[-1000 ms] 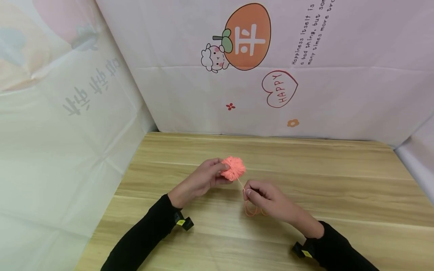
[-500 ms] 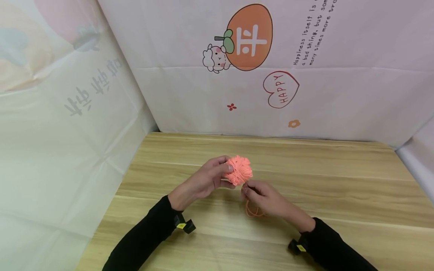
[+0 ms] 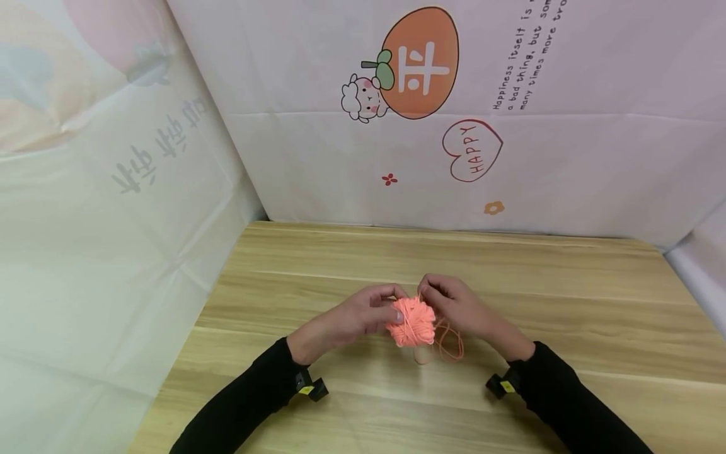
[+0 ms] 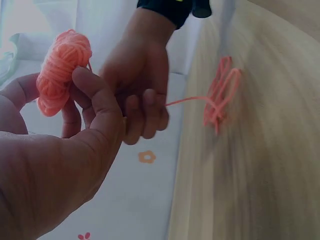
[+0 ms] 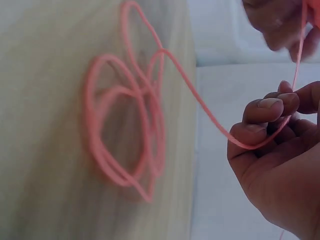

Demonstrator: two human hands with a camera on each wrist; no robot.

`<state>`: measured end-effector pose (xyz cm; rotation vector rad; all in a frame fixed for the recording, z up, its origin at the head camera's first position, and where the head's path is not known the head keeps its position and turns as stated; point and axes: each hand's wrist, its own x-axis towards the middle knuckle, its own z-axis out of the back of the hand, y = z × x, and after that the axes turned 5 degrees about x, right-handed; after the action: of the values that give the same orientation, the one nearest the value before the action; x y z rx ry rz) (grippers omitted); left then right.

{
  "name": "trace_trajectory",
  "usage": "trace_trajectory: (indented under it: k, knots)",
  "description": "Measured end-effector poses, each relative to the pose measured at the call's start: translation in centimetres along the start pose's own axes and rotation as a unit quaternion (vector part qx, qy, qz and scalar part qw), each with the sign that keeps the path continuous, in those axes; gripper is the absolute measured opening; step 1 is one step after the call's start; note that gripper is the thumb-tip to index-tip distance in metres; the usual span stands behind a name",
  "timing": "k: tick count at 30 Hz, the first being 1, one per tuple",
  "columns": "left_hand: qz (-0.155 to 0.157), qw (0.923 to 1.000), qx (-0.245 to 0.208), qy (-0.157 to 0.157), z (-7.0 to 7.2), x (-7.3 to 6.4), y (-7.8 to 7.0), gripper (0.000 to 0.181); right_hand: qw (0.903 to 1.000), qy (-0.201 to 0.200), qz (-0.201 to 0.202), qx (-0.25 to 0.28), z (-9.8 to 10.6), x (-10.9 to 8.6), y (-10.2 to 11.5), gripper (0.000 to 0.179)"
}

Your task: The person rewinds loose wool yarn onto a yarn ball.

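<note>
A small ball of coral yarn is pinched at its left side by my left hand, above the table. In the left wrist view the yarn ball shows wound strands between thumb and fingers of the left hand. Just beyond the ball's upper right, my right hand grips the yarn strand close to it. Seen from the right wrist, the strand passes through the curled fingers of the right hand and up toward the ball. Loose coral loops lie on the table.
The wood-grain table lies under both hands. A white printed cloth stands behind its far edge, and another cloth hangs along the left. Small black devices sit at both wrists.
The left hand has carried the ball right and nearer, turning it so that crossing strands show. The right hand has moved from below the ball to its upper right, still pinching the strand.
</note>
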<state>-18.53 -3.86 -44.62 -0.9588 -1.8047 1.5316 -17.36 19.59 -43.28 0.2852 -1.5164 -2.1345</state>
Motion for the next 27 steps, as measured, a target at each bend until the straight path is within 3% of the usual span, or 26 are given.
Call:
trace_trajectory:
  k: [5, 12, 15, 18, 22, 27]
  knots:
    - [0.022, 0.9993, 0.029, 0.004, 0.0, -0.1, 0.9, 0.024, 0.9999, -0.008, 0.01, -0.008, 0.9, 0.2, 0.6, 0.026]
    - [0.043, 0.9962, 0.075, -0.009, 0.2, -0.1, 1.8, 0.025, 0.9998, 0.0, 0.012, 0.014, 2.0, 0.7, -2.0, 0.028]
    - [0.05, 0.993, 0.106, -0.015, 0.2, 0.0, 2.1, 0.023, 0.9998, 0.008, 0.015, 0.013, 2.1, 0.7, -1.6, 0.029]
    - [0.059, 0.9863, 0.15, -0.035, 0.2, 0.0, 2.5, 0.021, 0.9996, 0.015, 0.024, 0.006, 2.2, 0.6, -1.0, 0.029]
    - [0.082, 0.972, 0.202, -0.088, 0.4, 0.0, 2.9, 0.021, 0.9988, 0.013, 0.046, -0.003, 2.2, 0.4, 0.0, 0.026]
    - [0.11, 0.9622, 0.207, -0.139, 1.1, 0.3, 3.2, 0.026, 0.997, 0.014, 0.076, -0.006, 1.8, -0.1, 1.1, 0.025]
